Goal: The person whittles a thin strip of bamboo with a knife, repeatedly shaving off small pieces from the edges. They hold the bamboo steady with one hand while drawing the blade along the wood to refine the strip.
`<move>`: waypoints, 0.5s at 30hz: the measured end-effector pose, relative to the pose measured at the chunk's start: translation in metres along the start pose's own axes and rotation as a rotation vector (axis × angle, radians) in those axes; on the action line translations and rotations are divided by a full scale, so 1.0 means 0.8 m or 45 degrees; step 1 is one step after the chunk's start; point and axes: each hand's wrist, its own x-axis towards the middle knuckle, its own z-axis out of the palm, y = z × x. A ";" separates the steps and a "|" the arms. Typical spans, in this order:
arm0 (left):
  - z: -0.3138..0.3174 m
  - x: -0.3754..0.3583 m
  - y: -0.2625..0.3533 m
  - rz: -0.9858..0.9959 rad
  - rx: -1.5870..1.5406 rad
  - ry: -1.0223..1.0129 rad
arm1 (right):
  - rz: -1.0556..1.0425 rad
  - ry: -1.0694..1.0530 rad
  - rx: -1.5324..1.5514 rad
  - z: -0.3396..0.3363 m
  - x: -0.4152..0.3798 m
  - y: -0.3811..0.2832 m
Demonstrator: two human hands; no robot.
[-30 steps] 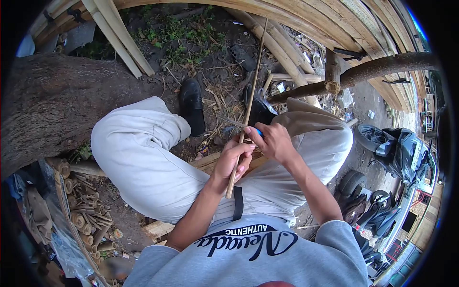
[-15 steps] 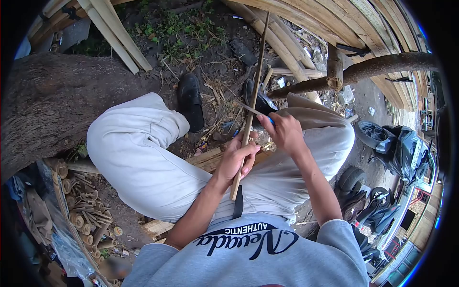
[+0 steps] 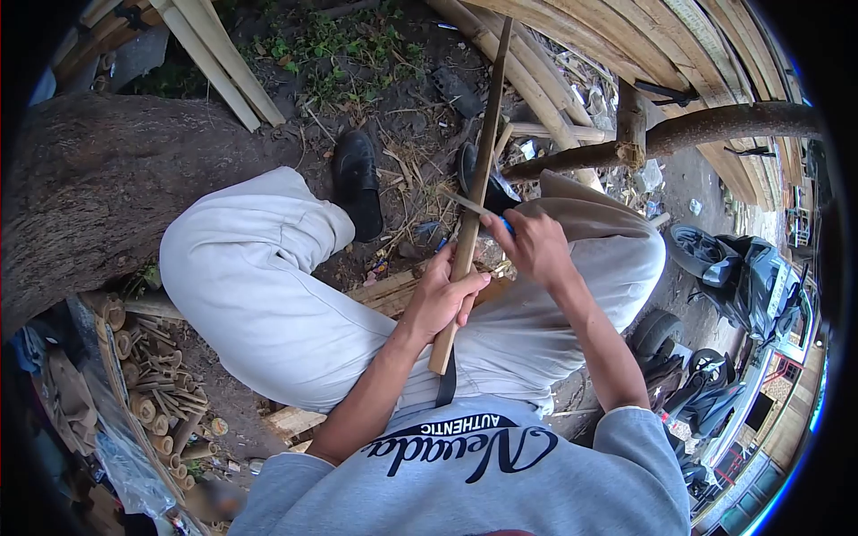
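A long bamboo strip (image 3: 485, 152) slants away from my lap toward the stacked slats ahead. My left hand (image 3: 440, 299) is wrapped round it near its close end, thumb across the broad face. In my right hand (image 3: 536, 246) is a knife (image 3: 471, 205) with a blue handle, its blade lying across the strip just beyond my left hand. The fingers of the right hand are closed round the handle, hiding most of it. Below the hands, pale bamboo pieces (image 3: 386, 295) lie between my legs.
A thick tree trunk (image 3: 98, 188) lies to the left. Bamboo offcuts (image 3: 170, 393) fill a spot at lower left. Stacked bamboo slats (image 3: 626, 40) and a wooden pole (image 3: 715, 127) stand ahead right. A parked motorcycle (image 3: 742, 277) is at right. Shavings litter the soil near my black shoes (image 3: 357, 183).
The bamboo strip has rolled in my left hand, so its broader face now shows, and its far end sits slightly further right. The knife stays across it in nearly the same place.
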 end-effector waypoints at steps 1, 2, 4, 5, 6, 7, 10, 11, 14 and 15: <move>-0.003 0.001 -0.003 0.000 -0.001 0.006 | -0.089 -0.107 0.053 -0.006 -0.013 -0.019; -0.007 0.003 -0.008 -0.024 0.032 0.007 | -0.090 -0.110 0.055 -0.010 -0.011 -0.021; 0.000 0.005 -0.008 -0.060 0.062 -0.003 | -0.062 -0.164 -0.007 -0.014 -0.014 -0.019; 0.009 0.005 -0.008 0.002 0.086 0.044 | -0.032 0.036 -0.069 0.001 -0.004 0.004; 0.015 0.004 -0.006 0.067 0.112 0.093 | 0.155 -0.018 0.005 -0.001 0.009 0.013; 0.016 0.004 -0.005 0.081 0.125 0.099 | 0.194 -0.013 -0.003 0.000 0.012 0.016; 0.008 0.003 -0.003 0.073 0.111 0.076 | 0.099 -0.049 0.065 -0.002 -0.003 -0.002; 0.006 0.004 -0.006 0.077 0.108 0.083 | -0.024 -0.093 0.133 -0.006 -0.014 -0.012; 0.003 0.007 -0.012 0.016 0.158 0.077 | -0.073 -0.231 0.113 -0.015 -0.034 -0.032; 0.007 0.006 -0.010 0.057 0.160 0.079 | -0.008 -0.197 0.132 -0.010 -0.031 -0.021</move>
